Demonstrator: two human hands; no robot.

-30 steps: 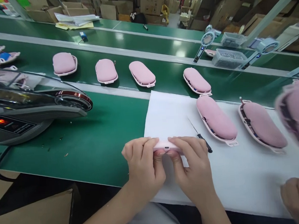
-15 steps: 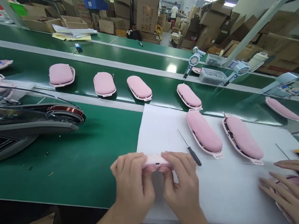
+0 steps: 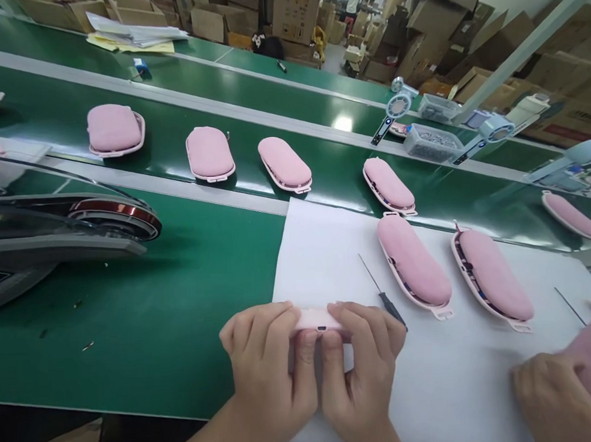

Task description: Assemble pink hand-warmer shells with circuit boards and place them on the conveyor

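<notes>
Jointly, left hand and right hand grasp a pink case; a distant carton shows unreadable print.

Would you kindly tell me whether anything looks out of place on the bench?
Small scraps lie loose on the green tabletop left of the white sheet, like stray debris. The held pink piece shows no visible damage.
</notes>
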